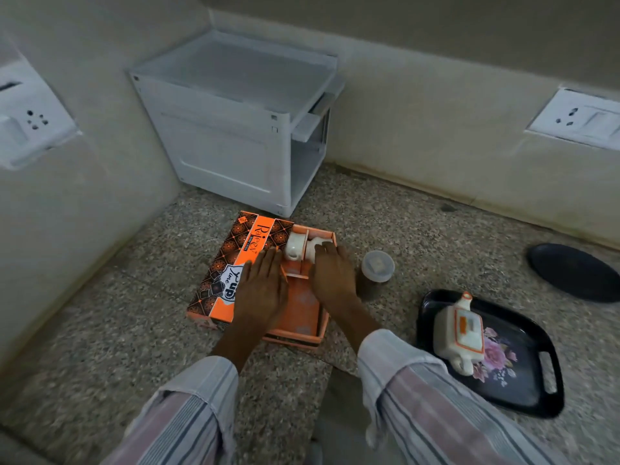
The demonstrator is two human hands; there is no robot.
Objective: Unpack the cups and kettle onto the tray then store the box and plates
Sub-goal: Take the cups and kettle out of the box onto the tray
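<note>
An orange box (303, 317) lies open on the speckled counter, its patterned lid (235, 260) folded out to the left. Two white cups (297, 246) sit in the box's far compartments. My left hand (261, 290) rests flat on the lid's inner edge, fingers apart. My right hand (332, 276) reaches into the box with its fingertips over the right-hand cup; whether it grips the cup is hidden. A white kettle (459, 333) with orange trim lies on the black flowered tray (523, 387) at the right.
A white storage cabinet (235, 129) with an open right side stands in the corner behind the box. A lidded jar (377, 268) stands just right of the box. A black plate (577, 271) lies at the far right. Wall sockets are on both walls.
</note>
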